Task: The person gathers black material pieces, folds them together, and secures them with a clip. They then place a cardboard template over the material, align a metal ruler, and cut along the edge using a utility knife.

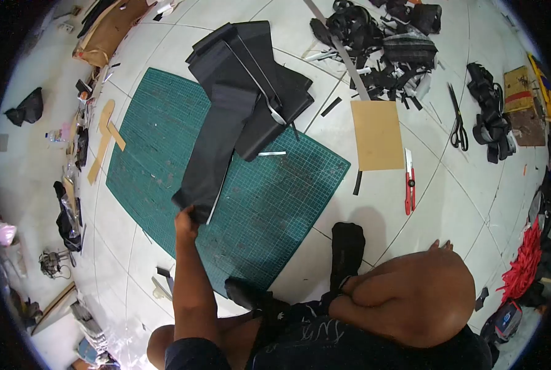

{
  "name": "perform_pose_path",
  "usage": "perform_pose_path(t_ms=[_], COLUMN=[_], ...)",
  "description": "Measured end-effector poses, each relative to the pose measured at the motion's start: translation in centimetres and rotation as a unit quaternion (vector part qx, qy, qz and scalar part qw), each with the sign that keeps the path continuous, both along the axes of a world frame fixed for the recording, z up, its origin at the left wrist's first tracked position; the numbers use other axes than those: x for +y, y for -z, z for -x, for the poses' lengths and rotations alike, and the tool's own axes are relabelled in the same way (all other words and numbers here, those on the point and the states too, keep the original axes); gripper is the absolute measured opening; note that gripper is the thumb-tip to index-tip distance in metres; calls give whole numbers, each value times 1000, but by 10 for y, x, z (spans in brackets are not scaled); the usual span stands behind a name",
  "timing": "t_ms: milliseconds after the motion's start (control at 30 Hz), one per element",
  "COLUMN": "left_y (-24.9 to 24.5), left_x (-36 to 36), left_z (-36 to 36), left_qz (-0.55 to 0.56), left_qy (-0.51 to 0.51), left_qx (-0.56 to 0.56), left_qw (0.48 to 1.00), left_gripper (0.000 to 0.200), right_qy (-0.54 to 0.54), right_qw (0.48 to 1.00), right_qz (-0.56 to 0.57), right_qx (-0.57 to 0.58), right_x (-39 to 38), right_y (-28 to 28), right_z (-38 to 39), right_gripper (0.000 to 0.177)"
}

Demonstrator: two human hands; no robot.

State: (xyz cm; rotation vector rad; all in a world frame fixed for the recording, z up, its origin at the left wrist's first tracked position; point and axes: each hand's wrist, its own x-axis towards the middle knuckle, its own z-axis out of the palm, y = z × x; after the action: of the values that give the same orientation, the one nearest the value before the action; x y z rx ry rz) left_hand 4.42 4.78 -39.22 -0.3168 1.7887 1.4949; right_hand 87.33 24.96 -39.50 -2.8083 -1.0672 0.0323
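The long black fabric panel (210, 154) lies on the green cutting mat (275, 203), running from the far part of the mat to its near left part. Its far end overlaps the dark folded fabric (278, 92), which extends past the far edge of the mat.

Left hand (188, 223): positioned at the near end of the panel. My thumb and fingers are closed together, pinching the fabric edge. A narrow pale strip (217, 197) runs along the right edge of the panel, close to this hand.

Right hand (448, 245): located at the floor, beyond my bent right knee (432, 296). Only some fingertips show; the knee hides the rest, so I cannot tell whether the fingers are spread or what they hold. The red-handled cutter (410, 191) is the nearest tool, farther away and to the left of this hand.

Surrounding items: a short white strip (272, 153) lies on the mat, right of the panel. Tan template pieces (104, 135) lie at the left, one overlapping the mat edge. A tan rectangular sheet (377, 137) lies on the tiled floor (439, 203), right of the mat. Black scissors (458, 126) and a bundle of black straps (491, 117) lie farther right. A pile of black scraps (392, 55) occupies the far right area.
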Motion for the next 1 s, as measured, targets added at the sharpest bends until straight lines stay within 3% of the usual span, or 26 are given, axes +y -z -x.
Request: perform_pose_path(t_ms=[133,233,267,333,367,433,467,567,600,733,833,933,1000], left_y=[-7,-4,2,-3,-7,-31,-37,-37,-40,-34,-30,-27,-29], left_x=[-50,-97,-108,-115,-118,-109,-107,-116,-117,-129,-144,-153,-156], left_z=[-7,-3,1,-4,-8,-27,-35,-53,-61,-95,-112,-129,-138], left_qz=[20,65,75,96,106,129,142,142,147,88,128,169,200], left_qy=[-18,-12,-2,1,2,-25,-40,-88,-108,-167,-185,-191,-205], left_qx=[-3,21,28,34,36,49,57,51,50,61,73,102,118], left_qw=[1000,998,997,995,994,990,987,985,982,980,972,962,951], left_gripper=[22,17,16,13,12,11,11,13,14,16,19,21,22], right_qy=[-36,-275,-298,-379,-464,-581,-649,-739,-747,-800,-819,-831,-827], right_qw=[995,915,914,809,800,690,655,560,567,519,510,494,557], right_qz=[-87,-290,-232,-265,-208,-149,-122,-74,-2,11,-38,-236,-4], right_qx=[-34,52,150,362,320,405,367,367,348,301,262,101,67], right_x=[31,118,152,249,273,304,315,323,318,330,332,345,339], right_y=[9,18,-37,-8,-38,-72,-79,-85,-100,-78,-69,-43,-78], right_z=[-9,24,99,144,208,327,377,510,546,657,720,776,804], right_gripper=[53,54,50,46,45,34,30,31,31,38,40,44,54])
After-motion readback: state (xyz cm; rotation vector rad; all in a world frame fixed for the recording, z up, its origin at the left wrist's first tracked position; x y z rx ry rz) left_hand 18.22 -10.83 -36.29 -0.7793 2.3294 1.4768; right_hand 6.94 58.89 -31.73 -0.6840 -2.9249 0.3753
